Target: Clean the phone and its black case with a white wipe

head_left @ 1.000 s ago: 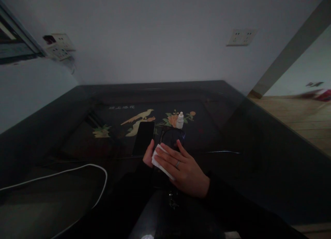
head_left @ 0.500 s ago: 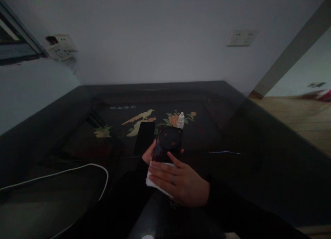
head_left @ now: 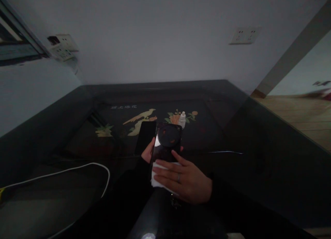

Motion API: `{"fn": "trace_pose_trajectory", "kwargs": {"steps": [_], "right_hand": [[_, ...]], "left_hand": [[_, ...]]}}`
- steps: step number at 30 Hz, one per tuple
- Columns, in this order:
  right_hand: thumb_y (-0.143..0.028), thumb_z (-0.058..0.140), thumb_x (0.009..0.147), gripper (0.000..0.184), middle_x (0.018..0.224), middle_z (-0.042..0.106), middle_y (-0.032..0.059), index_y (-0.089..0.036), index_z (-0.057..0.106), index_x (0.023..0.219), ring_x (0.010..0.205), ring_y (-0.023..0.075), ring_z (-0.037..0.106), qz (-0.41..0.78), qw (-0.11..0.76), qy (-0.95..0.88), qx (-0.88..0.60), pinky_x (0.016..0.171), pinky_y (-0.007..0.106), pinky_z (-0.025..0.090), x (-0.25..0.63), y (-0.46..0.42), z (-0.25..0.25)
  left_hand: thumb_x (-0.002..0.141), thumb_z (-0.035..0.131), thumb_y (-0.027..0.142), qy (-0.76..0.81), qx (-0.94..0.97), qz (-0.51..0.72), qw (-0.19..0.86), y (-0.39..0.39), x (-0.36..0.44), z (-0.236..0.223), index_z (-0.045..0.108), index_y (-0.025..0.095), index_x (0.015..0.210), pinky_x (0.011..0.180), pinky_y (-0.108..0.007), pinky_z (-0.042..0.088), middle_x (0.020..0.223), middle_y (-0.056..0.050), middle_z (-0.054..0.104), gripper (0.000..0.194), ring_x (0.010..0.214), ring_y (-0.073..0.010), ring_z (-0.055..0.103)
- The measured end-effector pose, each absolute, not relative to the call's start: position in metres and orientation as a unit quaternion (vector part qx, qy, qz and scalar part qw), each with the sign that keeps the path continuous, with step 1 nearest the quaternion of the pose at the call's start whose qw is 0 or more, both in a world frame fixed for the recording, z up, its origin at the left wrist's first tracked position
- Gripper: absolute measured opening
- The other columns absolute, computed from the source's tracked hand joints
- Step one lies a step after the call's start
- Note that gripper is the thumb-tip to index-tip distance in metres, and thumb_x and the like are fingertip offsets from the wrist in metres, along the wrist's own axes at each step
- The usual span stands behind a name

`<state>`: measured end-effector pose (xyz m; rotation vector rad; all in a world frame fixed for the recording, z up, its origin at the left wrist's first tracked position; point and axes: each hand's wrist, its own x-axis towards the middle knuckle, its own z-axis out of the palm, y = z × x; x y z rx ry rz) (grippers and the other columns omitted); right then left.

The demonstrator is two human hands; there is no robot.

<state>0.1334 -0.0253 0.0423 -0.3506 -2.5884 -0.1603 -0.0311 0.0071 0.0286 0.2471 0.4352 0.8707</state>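
Observation:
My left hand (head_left: 148, 152) grips a dark smartphone (head_left: 165, 152) from beneath, thumb along its left edge and a fingertip showing at its right. The phone's back, with a big round camera ring near the top, faces up. On its lower part lies a folded white cloth (head_left: 156, 181); whether it is paper or fabric I cannot tell. My right hand (head_left: 187, 180), wearing a ring, presses the cloth down with its fingers laid across it. Just left of the held phone, a second dark phone (head_left: 145, 137) rests flat on the table. Behind stands a small clear bottle (head_left: 182, 120) with a white cap.
The glossy black table (head_left: 224, 128) bears a bird-and-flower picture and meets a pale wall. A white cable (head_left: 74, 169) curves across the left side. Wall sockets (head_left: 244, 36) sit at right, with more sockets (head_left: 63, 47) in the left corner.
The cloth and my right hand have shifted slightly right relative to the phone. The phone has tilted a little, and a bright reflection now shows on its left side.

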Motion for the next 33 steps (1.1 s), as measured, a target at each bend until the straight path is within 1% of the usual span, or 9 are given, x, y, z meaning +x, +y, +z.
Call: {"fn": "trace_pose_trajectory", "kwargs": {"steps": [4, 9, 12, 16, 21, 24, 28, 31, 33], "right_hand": [[-0.015, 0.042, 0.088, 0.035, 0.129, 0.051, 0.0083, -0.01, 0.05, 0.121, 0.13, 0.0208, 0.031, -0.062, 0.289, -0.928, -0.227, 0.109, 0.052, 0.017, 0.138, -0.02, 0.043], [-0.015, 0.038, 0.089, 0.031, 0.125, 0.055, 0.0052, -0.009, 0.054, 0.115, 0.128, 0.0188, 0.035, -0.055, 0.273, -0.955, -0.103, 0.111, 0.048, 0.017, 0.134, -0.026, 0.04], [-0.014, 0.043, 0.088, 0.031, 0.127, 0.054, 0.0045, -0.011, 0.053, 0.116, 0.13, 0.0196, 0.032, -0.06, 0.294, -0.942, -0.149, 0.11, 0.049, 0.017, 0.138, -0.021, 0.041], [-0.011, 0.043, 0.085, 0.035, 0.128, 0.052, 0.0083, -0.011, 0.05, 0.12, 0.131, 0.0208, 0.03, -0.057, 0.312, -0.921, -0.225, 0.108, 0.052, 0.021, 0.145, -0.016, 0.044], [-0.018, 0.038, 0.089, 0.031, 0.123, 0.057, 0.0066, -0.009, 0.056, 0.113, 0.128, 0.0211, 0.035, -0.042, 0.294, -0.951, -0.081, 0.108, 0.049, 0.023, 0.14, -0.025, 0.044], [-0.017, 0.039, 0.088, 0.031, 0.123, 0.056, 0.0071, -0.009, 0.055, 0.114, 0.129, 0.0225, 0.033, -0.04, 0.308, -0.945, -0.106, 0.108, 0.051, 0.023, 0.143, -0.019, 0.046], [-0.011, 0.04, 0.085, 0.035, 0.124, 0.056, 0.0101, -0.008, 0.052, 0.117, 0.13, 0.0239, 0.031, -0.033, 0.332, -0.926, -0.177, 0.106, 0.055, 0.023, 0.152, -0.012, 0.048], [-0.014, 0.039, 0.085, 0.033, 0.121, 0.058, 0.0105, -0.006, 0.055, 0.113, 0.129, 0.0241, 0.033, -0.023, 0.328, -0.938, -0.111, 0.106, 0.053, 0.025, 0.149, -0.017, 0.046], [-0.017, 0.039, 0.086, 0.031, 0.119, 0.06, 0.0096, -0.006, 0.056, 0.11, 0.128, 0.0236, 0.035, -0.018, 0.323, -0.944, -0.064, 0.106, 0.051, 0.027, 0.147, -0.02, 0.045]], "left_hand": [[0.085, 0.035, 0.049, 0.218, 0.109, 0.438, 0.865, 0.008, -0.034, 0.031, 0.039, 0.016, 0.133, 0.077, -0.034, 0.049, 0.101, -0.01, 0.067, 0.059, 0.094, -0.0249, 0.062], [0.085, 0.03, 0.051, 0.217, 0.104, 0.443, 0.864, 0.01, -0.031, 0.036, 0.037, 0.006, 0.134, 0.076, -0.034, 0.048, 0.103, -0.015, 0.065, 0.066, 0.091, -0.025, 0.063], [0.086, 0.027, 0.051, 0.215, 0.1, 0.438, 0.867, 0.011, -0.032, 0.034, 0.036, 0.005, 0.134, 0.078, -0.034, 0.047, 0.104, -0.016, 0.064, 0.067, 0.09, -0.0241, 0.063], [0.086, 0.026, 0.051, 0.212, 0.1, 0.435, 0.869, 0.011, -0.035, 0.034, 0.035, 0.008, 0.135, 0.076, -0.032, 0.047, 0.1, -0.014, 0.066, 0.066, 0.085, -0.0228, 0.063], [0.086, 0.015, 0.056, 0.193, 0.109, 0.404, 0.888, 0.009, -0.038, 0.043, 0.031, 0.004, 0.136, 0.08, -0.035, 0.044, 0.103, -0.018, 0.064, 0.073, 0.09, -0.0233, 0.063], [0.085, 0.013, 0.06, 0.165, 0.094, 0.383, 0.904, 0.01, -0.038, 0.041, 0.035, 0.003, 0.133, 0.081, -0.034, 0.042, 0.101, -0.018, 0.065, 0.078, 0.09, -0.0227, 0.062], [0.083, 0.023, 0.06, 0.152, 0.065, 0.409, 0.897, 0.012, -0.037, 0.031, 0.037, 0.0, 0.131, 0.083, -0.031, 0.041, 0.103, -0.018, 0.064, 0.079, 0.09, -0.022, 0.062], [0.084, 0.019, 0.059, 0.153, 0.096, 0.396, 0.9, 0.012, -0.039, 0.032, 0.035, 0.001, 0.133, 0.082, -0.034, 0.041, 0.101, -0.019, 0.064, 0.077, 0.089, -0.0237, 0.062], [0.085, 0.016, 0.058, 0.15, 0.111, 0.393, 0.9, 0.013, -0.041, 0.034, 0.038, 0.004, 0.132, 0.081, -0.035, 0.041, 0.101, -0.019, 0.064, 0.075, 0.09, -0.0249, 0.062]]}}
